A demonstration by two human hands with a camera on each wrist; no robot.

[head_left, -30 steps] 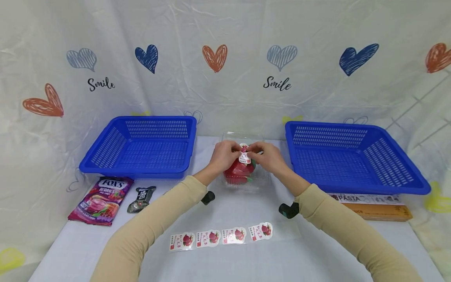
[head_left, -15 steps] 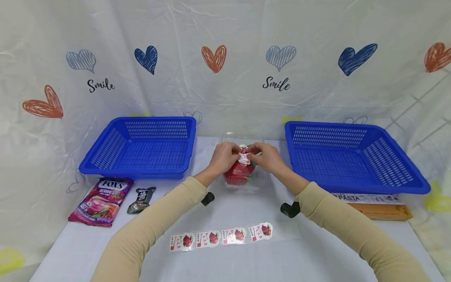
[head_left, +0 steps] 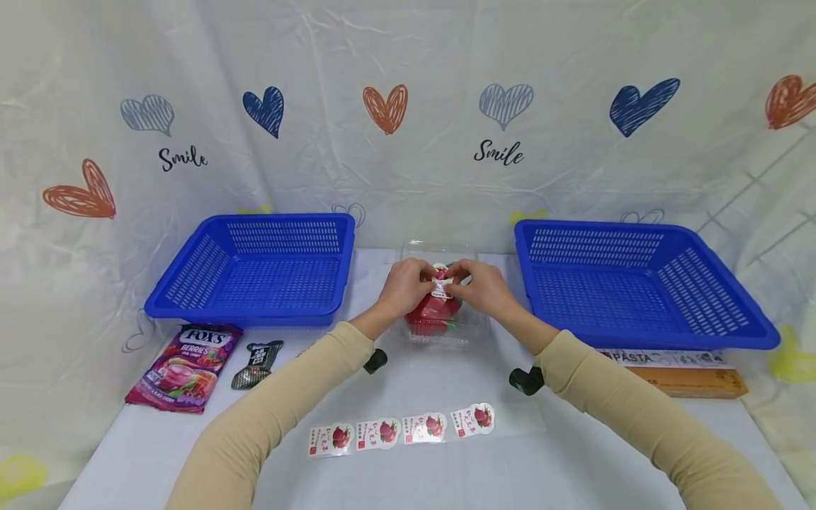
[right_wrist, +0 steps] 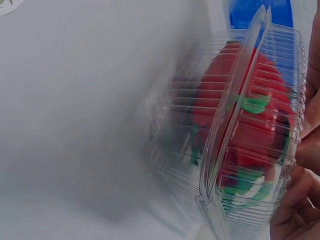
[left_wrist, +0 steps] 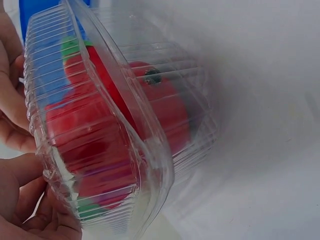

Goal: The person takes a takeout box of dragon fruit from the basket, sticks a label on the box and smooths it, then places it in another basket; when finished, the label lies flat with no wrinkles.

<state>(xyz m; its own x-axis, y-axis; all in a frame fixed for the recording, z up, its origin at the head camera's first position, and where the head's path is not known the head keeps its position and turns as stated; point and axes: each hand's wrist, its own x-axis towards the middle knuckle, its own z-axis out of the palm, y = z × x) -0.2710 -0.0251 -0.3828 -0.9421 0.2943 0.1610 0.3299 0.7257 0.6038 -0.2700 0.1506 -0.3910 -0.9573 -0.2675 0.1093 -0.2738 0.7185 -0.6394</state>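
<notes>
The head view shows a white label [head_left: 442, 287] with a pink-red picture between the two hands, over the top of a clear plastic container [head_left: 473, 330]. The left hand [head_left: 406, 285] pinches the label's left side between thumb and finger, and the right hand [head_left: 482, 286] pinches its right side the same way, the fingertips of both hands near each other. Red fruit-like pieces [head_left: 433, 310] with green parts lie inside the container, below the hands; both wrist views show them through the ridged plastic, with fingers right at its upper face. Whether the whole label touches the plastic cannot be told. Nearer the person than both hands, a strip of four similar labels [head_left: 401, 432] lies on the white table [head_left: 408, 485]. To the left of the left hand stands a blue basket [head_left: 242, 314], with a purple candy bag [head_left: 185, 370] and a small black packet [head_left: 257, 365] in front of it. To the right of the right hand stands another blue basket [head_left: 650, 334], with a pasta box [head_left: 676, 358] and an orange-brown box [head_left: 695, 383] along its near side. Beyond the hands hangs a pale curtain [head_left: 421, 177] printed with hearts.
</notes>
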